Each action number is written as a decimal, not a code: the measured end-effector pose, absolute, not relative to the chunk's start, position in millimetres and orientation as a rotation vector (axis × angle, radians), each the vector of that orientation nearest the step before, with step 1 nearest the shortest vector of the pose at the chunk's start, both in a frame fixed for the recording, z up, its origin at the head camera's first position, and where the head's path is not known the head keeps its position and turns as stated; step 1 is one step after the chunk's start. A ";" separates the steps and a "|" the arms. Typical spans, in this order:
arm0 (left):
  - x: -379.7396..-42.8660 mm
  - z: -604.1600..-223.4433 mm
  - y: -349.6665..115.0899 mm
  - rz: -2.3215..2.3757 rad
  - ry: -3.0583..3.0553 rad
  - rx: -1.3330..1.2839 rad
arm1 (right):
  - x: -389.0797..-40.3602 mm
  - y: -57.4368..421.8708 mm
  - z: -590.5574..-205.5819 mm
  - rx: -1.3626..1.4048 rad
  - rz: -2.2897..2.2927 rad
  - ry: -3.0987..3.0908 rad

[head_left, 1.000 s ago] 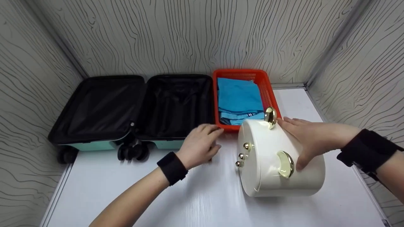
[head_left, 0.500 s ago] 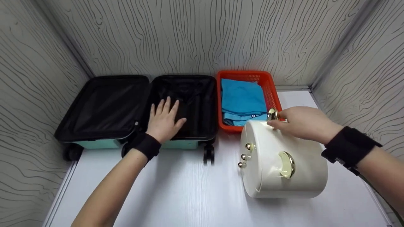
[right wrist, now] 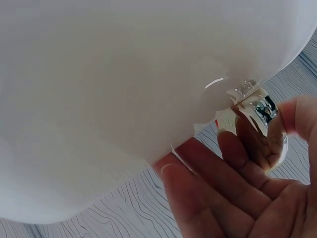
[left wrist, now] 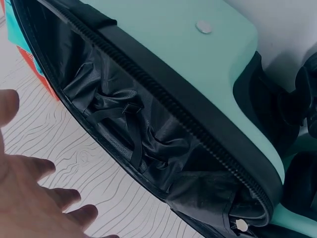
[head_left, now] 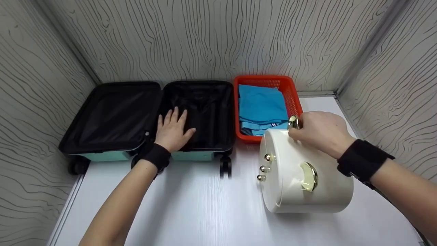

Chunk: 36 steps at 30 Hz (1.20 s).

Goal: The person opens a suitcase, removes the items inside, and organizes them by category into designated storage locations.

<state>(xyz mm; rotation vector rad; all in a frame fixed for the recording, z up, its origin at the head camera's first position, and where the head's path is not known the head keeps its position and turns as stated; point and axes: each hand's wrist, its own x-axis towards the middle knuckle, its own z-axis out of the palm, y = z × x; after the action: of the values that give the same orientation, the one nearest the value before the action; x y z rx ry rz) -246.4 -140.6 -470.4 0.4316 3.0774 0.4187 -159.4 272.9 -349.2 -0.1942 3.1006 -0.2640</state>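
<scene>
A glossy white rounded storage case [head_left: 310, 194] with gold handles and three gold ball knobs [head_left: 262, 169] lies at the front right. My right hand [head_left: 322, 131] grips the gold handle [head_left: 293, 123] at its far side; the right wrist view shows thumb and fingers [right wrist: 198, 198] on either side of that handle [right wrist: 265, 114]. An opened mint suitcase [head_left: 194, 156] with black lining spreads along the back left. Palm down and fingers spread, my left hand [head_left: 172, 131] is over the front of its right half and holds nothing. Crumpled lining and straps [left wrist: 131, 114] show inside that half.
Beside the suitcase a red plastic basket [head_left: 296, 99] holds folded blue cloths [head_left: 261, 104]. Black suitcase wheels [head_left: 225, 165] jut over the white table [head_left: 205, 208]. Wood-grain patterned walls [head_left: 198, 41] enclose the back and sides.
My left hand has moved left from the suitcase's front right corner to over its right half, fingers spreading. From the white case's side, my right hand has shifted onto its gold handle.
</scene>
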 end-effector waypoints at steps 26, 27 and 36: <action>-241.7 -475.0 -140.8 0.404 3.029 0.462 | -164.9 307.6 -345.4 -0.114 -0.109 3.054; -241.6 -475.1 -140.6 0.407 3.028 0.467 | -164.9 311.1 -344.2 -0.108 -0.101 3.045; -239.7 -476.3 -139.2 0.405 3.014 0.480 | -167.8 344.1 -335.2 -0.093 -0.086 2.983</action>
<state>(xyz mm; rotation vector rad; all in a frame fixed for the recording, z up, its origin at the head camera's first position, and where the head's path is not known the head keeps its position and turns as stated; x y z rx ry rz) -239.7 -139.2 -476.3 0.4795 3.0144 0.4048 -167.8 344.1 -335.2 -0.0928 2.9829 -0.0858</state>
